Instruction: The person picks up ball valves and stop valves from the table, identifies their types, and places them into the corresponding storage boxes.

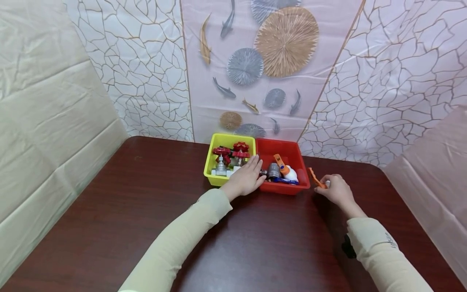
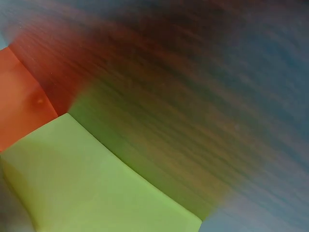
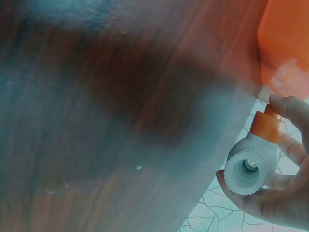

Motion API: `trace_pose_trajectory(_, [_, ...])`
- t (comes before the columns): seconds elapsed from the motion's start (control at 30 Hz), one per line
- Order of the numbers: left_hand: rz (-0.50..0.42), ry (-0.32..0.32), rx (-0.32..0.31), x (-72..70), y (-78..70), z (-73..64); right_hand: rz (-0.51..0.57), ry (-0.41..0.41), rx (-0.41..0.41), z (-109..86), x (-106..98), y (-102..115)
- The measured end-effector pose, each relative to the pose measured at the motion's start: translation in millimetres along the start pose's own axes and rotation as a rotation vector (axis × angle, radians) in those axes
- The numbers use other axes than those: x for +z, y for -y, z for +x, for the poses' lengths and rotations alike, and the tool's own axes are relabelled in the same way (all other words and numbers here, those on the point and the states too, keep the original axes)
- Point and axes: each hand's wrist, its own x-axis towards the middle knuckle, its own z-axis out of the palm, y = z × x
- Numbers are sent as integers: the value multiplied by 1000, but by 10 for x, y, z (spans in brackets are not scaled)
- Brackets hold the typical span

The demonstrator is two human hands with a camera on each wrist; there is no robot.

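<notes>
A white plastic ball valve point(image 3: 252, 162) with an orange lever handle point(image 1: 316, 178) is in my right hand point(image 1: 337, 190), thumb and fingers curled round its body. This hand is just right of the red bin point(image 1: 282, 188); the right wrist view shows the valve's open round end. My left hand point(image 1: 247, 177) lies with fairly straight fingers over the adjoining walls of the yellow bin point(image 1: 233, 139) and the red bin, covering part of their contents. The left wrist view shows the yellow bin's outer wall point(image 2: 96, 179) and little of the hand.
Valves with red handwheels point(image 1: 220, 152) fill the yellow bin. Inside the red bin are a grey metal fitting point(image 1: 273, 171), another white valve with an orange handle point(image 1: 280, 162), and a blue-handled piece point(image 1: 286, 181). Both stand near the back edge of the brown table point(image 1: 270, 239), before a patterned cloth.
</notes>
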Motion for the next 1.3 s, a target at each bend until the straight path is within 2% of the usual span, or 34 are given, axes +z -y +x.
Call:
trace_pose_trajectory(0.33, [8, -26, -5, 61, 2, 23, -2, -35, 40, 171, -246, -14])
trace_pose_trajectory(0.63, [15, -29, -6, 98, -5, 54, 16, -35, 45, 312, -418, 108])
trace_pose_trajectory(1.0, [11, -10, -16, 56, -1, 32, -21, -57, -62, 491, -517, 392])
trace_pose_trajectory(1.3, [17, -14, -12, 36, -2, 17, -43, -69, -141, 580, -475, 664])
